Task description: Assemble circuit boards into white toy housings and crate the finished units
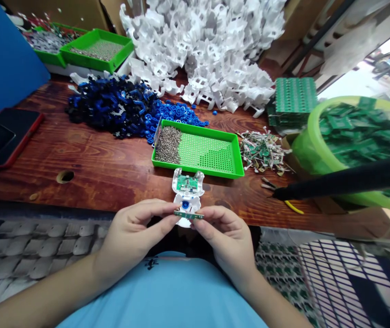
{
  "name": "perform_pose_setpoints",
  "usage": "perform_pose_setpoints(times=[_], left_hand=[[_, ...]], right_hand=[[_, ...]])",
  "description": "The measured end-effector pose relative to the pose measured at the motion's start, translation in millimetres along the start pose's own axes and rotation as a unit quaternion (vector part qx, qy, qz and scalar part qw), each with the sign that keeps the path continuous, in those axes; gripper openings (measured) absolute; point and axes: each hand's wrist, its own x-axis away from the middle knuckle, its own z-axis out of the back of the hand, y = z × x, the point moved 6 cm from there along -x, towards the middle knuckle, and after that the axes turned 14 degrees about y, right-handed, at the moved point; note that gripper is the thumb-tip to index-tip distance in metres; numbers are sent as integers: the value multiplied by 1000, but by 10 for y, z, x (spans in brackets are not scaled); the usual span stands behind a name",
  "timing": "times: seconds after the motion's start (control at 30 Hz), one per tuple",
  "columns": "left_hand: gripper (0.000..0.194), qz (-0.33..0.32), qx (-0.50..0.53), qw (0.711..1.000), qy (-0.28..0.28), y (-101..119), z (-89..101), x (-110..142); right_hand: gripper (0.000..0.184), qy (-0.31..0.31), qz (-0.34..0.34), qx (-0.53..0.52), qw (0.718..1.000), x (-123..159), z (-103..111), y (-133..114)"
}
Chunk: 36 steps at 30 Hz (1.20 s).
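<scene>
My left hand point(147, 225) and my right hand point(222, 232) pinch the two ends of a small green circuit board point(188, 215), held edge-on between fingertips and thumbs. Right behind the board is a white plastic housing point(195, 203) with a blue round part point(185, 205) in its middle. Whether the board touches this housing I cannot tell. Just beyond, at the table's edge area, a second white housing point(174, 184) has a green circuit board point(188, 184) lying in it.
A green tray point(211, 171) of small metal screws lies ahead. Behind it are blue rings point(177, 114), dark blue parts point(112, 102) and heaped white housings point(208, 45). To the right are wired parts point(263, 148), a lime tub point(304, 146) of boards and a black rod point(345, 180). A phone point(6, 136) lies left.
</scene>
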Motion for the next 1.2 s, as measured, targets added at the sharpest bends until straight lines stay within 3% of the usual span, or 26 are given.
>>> perform_pose_setpoints(times=[0.2, 0.4, 0.67, 0.77, 0.93, 1.03, 1.1, 1.2], left_hand=[[21, -86, 1, 996, -35, 43, -15, 13], [22, -57, -2, 997, -54, -20, -40, 13], [23, -33, 14, 997, -69, -81, -69, 12], [25, -9, 63, 992, -105, -90, -93, 28], [16, -48, 42, 992, -107, -60, -2, 17], [12, 76, 105, 975, -180, -171, -42, 65], [19, 181, 188, 933, -250, -226, -120, 140], [32, 229, 259, 892, -292, -224, -183, 179]], right_hand=[[21, 5, 75, 40, 996, 36, 32, -38], [32, -23, 190, 169, 967, 82, 47, -96], [35, -57, 309, 235, 920, 120, -4, -240], [36, -84, 359, 253, 894, 159, -45, -303], [33, -131, 387, 261, 874, 206, -57, -333], [34, -122, 366, 236, 892, 201, -41, -333], [34, -118, 332, 201, 914, 188, -45, -313], [33, -114, 269, 147, 945, 166, -53, -260]])
